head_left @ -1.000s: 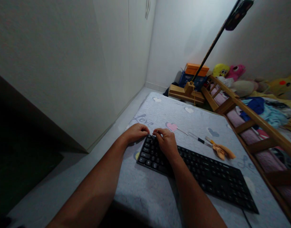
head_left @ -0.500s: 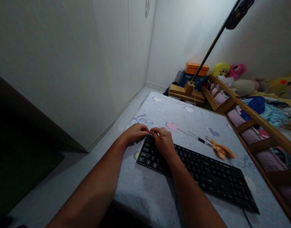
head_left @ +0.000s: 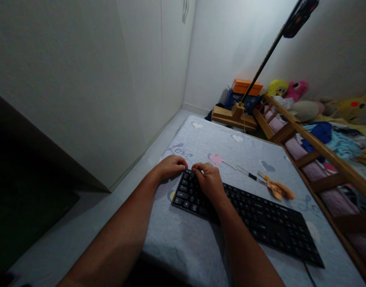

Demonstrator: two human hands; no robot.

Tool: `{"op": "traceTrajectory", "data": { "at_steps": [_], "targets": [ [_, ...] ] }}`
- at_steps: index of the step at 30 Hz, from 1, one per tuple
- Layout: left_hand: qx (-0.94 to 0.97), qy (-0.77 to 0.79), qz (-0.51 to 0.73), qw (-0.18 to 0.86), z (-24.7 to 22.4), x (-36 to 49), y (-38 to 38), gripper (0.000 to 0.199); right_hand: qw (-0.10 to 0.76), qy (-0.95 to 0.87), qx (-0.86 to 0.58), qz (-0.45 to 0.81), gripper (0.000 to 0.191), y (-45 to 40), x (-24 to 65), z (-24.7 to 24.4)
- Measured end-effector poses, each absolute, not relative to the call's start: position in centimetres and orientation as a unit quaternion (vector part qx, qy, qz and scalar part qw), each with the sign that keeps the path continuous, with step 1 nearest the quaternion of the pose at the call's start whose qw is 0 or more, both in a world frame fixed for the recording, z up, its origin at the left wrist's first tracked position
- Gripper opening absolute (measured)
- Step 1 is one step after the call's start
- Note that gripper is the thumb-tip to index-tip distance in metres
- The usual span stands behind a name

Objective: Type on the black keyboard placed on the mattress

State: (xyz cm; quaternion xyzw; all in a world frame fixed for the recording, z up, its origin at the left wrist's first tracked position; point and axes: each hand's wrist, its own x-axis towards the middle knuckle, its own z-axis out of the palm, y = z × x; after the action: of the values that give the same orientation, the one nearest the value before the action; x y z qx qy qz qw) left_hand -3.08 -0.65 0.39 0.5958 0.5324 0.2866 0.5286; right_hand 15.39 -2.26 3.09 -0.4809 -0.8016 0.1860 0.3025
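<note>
A black keyboard (head_left: 269, 219) lies at a slant on the light patterned cloth (head_left: 189, 243). At its far left corner my left hand (head_left: 172, 165) is closed, with thumb and fingertips against the corner edge. My right hand (head_left: 209, 178) hovers over or rests on the keys just right of that corner. Its thumb and index finger come together at the far row. Whatever may sit between those fingertips is hidden. Both forearms reach in from below, and the right one covers part of the keys.
Beyond the keyboard lie a thin screwdriver (head_left: 251, 175), a brush (head_left: 262, 175) and an orange-brown cloth (head_left: 280, 189). A wooden bed rail (head_left: 320, 139) runs along the right. A white cabinet (head_left: 135, 79) stands left. A pole (head_left: 263, 61) on a wooden base rises behind.
My right hand has shifted slightly right, away from my left hand, and a gap now shows between their fingertips. The left hand stays at the keyboard's corner.
</note>
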Motion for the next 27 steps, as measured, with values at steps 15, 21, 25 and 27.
{"op": "traceTrajectory", "data": {
  "at_steps": [15, 21, 25, 27],
  "targets": [
    [0.614, 0.528, 0.285, 0.513, 0.30, -3.16, -0.55, 0.019, 0.304, -0.796, -0.497, 0.162, 0.017, -1.91, 15.40, 2.83],
    [0.610, 0.534, 0.284, 0.512, 0.29, -3.12, -0.59, 0.020, 0.299, -0.803, -0.482, 0.184, 0.018, -2.38, 15.41, 3.09],
    [0.609, 0.542, 0.274, 0.509, 0.71, -3.04, -0.69, 0.020, 0.299, -0.806, -0.477, 0.183, 0.018, -2.47, 15.34, 3.22],
    [0.608, 0.542, 0.275, 0.511, 0.84, -3.01, -0.71, 0.020, 0.298, -0.808, -0.476, 0.180, 0.018, -2.49, 15.31, 3.23]
  ]
}}
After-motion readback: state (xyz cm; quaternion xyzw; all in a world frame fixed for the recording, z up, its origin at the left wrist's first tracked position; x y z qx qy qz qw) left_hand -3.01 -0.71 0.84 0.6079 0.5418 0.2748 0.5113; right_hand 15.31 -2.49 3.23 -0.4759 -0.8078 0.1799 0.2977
